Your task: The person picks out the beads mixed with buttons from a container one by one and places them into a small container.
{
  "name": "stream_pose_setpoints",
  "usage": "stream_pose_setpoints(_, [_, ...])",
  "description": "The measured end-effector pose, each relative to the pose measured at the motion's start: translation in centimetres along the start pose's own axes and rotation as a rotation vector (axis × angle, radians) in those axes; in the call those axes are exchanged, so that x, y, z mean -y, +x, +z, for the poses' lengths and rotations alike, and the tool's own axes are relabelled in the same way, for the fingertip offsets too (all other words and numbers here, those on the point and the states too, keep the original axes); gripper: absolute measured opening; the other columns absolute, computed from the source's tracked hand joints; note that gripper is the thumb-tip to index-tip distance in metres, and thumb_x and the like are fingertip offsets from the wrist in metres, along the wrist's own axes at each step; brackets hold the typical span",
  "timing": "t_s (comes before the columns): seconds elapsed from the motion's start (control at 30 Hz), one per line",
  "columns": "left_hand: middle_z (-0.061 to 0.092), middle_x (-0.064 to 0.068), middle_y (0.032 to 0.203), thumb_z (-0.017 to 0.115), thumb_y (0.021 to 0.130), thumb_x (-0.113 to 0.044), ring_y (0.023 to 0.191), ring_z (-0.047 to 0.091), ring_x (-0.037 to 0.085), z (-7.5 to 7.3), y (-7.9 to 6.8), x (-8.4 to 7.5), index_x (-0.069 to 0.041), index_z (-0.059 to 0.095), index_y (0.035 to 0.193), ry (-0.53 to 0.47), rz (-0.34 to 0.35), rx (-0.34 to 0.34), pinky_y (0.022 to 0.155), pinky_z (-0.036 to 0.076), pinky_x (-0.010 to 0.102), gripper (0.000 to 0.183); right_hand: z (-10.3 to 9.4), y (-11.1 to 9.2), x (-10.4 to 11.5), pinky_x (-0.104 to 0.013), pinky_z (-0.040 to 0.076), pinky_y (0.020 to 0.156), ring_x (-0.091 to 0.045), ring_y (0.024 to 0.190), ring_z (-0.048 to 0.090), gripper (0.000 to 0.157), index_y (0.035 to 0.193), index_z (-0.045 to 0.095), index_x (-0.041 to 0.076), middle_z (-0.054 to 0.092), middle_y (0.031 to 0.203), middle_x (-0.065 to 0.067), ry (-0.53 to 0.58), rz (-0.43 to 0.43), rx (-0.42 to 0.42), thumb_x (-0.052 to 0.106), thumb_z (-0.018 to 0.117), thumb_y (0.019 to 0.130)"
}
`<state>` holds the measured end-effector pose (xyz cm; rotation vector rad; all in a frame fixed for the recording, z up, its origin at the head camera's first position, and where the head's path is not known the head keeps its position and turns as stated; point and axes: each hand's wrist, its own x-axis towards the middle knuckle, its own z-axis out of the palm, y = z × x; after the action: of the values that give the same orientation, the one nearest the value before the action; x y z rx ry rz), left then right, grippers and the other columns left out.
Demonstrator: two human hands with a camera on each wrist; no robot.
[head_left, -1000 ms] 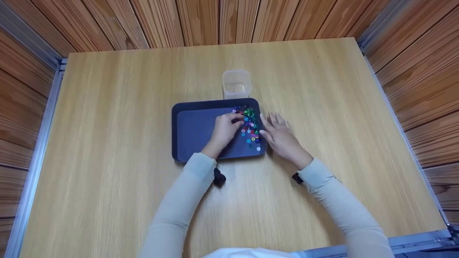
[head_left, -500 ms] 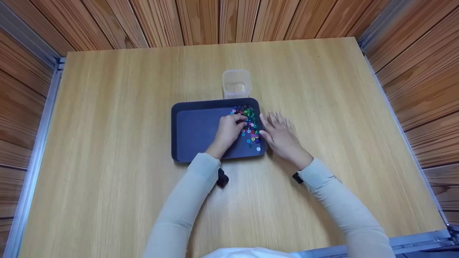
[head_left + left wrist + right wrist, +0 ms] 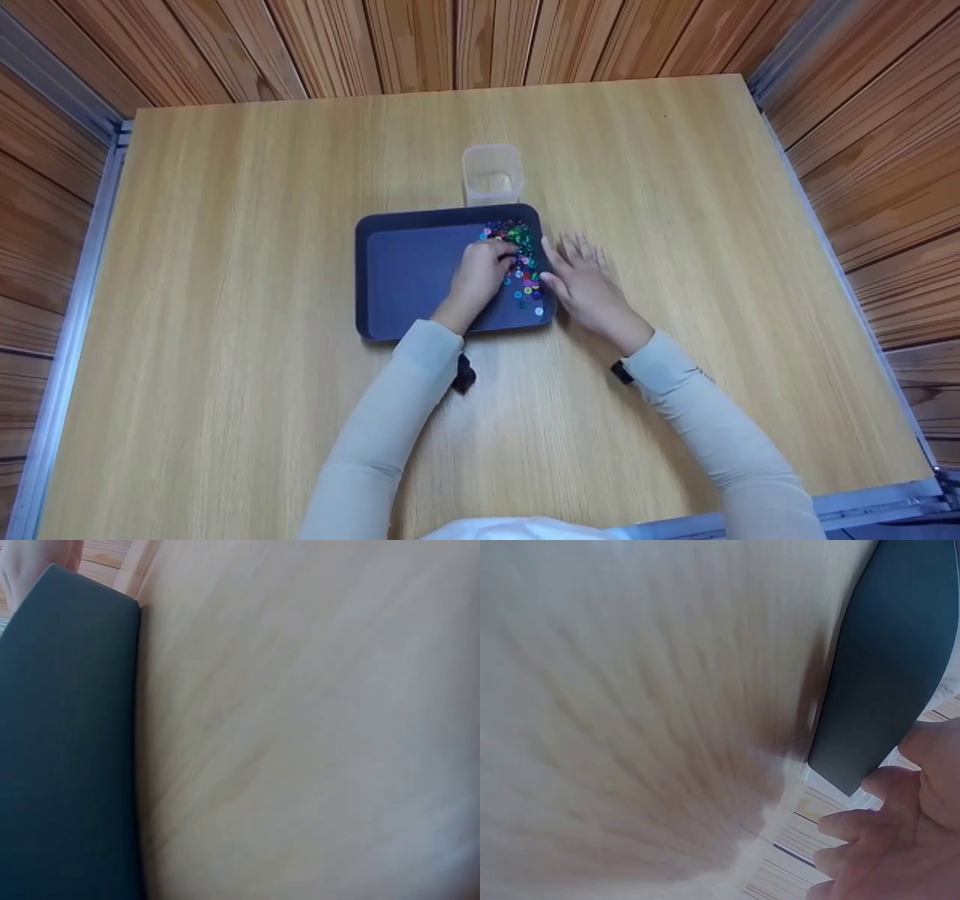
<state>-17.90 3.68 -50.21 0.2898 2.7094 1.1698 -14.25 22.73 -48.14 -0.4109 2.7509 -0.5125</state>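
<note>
A dark blue tray (image 3: 405, 285) holds a heap of small, round, colourful pieces (image 3: 529, 289) that look like buttons or beads, gathered along its right side. Over the left edge of this heap is my left hand (image 3: 476, 277), fingers bent and thumb just below them. Its fingertips are among the pieces, and whether one is pinched is too small to see. My right hand (image 3: 589, 289) lies just outside the tray's right wall with straight, spread fingers, its thumb and forefinger at the rim. The right wrist view shows its fingers (image 3: 855, 825) beside the tray wall (image 3: 892, 652), holding nothing.
A translucent plastic container (image 3: 492, 198) stands right behind the tray, near its back right corner. The wooden table (image 3: 247, 300) extends around both. Wood-panelled walls (image 3: 420, 45) and metal rails (image 3: 71, 322) border the table.
My left hand has shifted slightly right, further into the heap of small pieces, its fingers working there. My right hand has stayed in place beside the tray.
</note>
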Motion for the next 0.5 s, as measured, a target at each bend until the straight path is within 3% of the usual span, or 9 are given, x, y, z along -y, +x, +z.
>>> stream_pose_setpoints(0.17, [0.071,0.007,0.124,0.064,0.096,-0.009,0.123,0.063,0.022,0.00,-0.05,0.05,-0.009,0.074,0.116,0.079,0.056,-0.020,0.108,0.047,0.036,0.023,-0.05,-0.05,0.07,-0.061,-0.004,0.123,-0.042,0.154,-0.004,0.060,0.160,0.013,0.016,0.010,0.166,-0.021,-0.011,-0.004,-0.003,0.039,0.032,0.108])
stream_pose_setpoints(0.27, [0.072,0.007,0.122,0.065,0.095,-0.009,0.121,0.064,0.022,0.02,-0.04,0.10,-0.009,0.076,0.113,0.071,0.074,-0.036,0.107,0.048,0.035,0.021,-0.04,-0.12,0.07,-0.059,-0.005,0.124,-0.041,0.154,-0.007,0.060,0.160,0.012,0.017,0.006,0.167,-0.020,-0.013,0.003,-0.003,0.039,0.031,0.108])
stream_pose_setpoints(0.37, [0.074,0.007,0.118,0.066,0.095,-0.009,0.118,0.066,0.022,-0.06,0.02,0.20,-0.008,0.077,0.110,-0.020,0.048,-0.052,0.105,0.050,0.035,0.019,0.05,-0.18,0.00,-0.059,-0.006,0.123,-0.040,0.154,-0.010,0.060,0.160,0.011,0.017,0.003,0.167,-0.020,-0.021,0.010,-0.002,0.040,0.029,0.108])
stream_pose_setpoints(0.5, [0.075,0.008,0.114,0.069,0.093,-0.011,0.116,0.067,0.022,-0.62,0.02,0.32,-0.008,0.078,0.107,-0.211,-0.052,-0.088,0.104,0.050,0.035,0.017,0.18,-0.25,-0.02,-0.060,-0.006,0.123,-0.042,0.154,-0.011,0.059,0.160,0.011,0.019,0.002,0.167,-0.021,-0.043,0.011,-0.006,0.042,0.028,0.108])
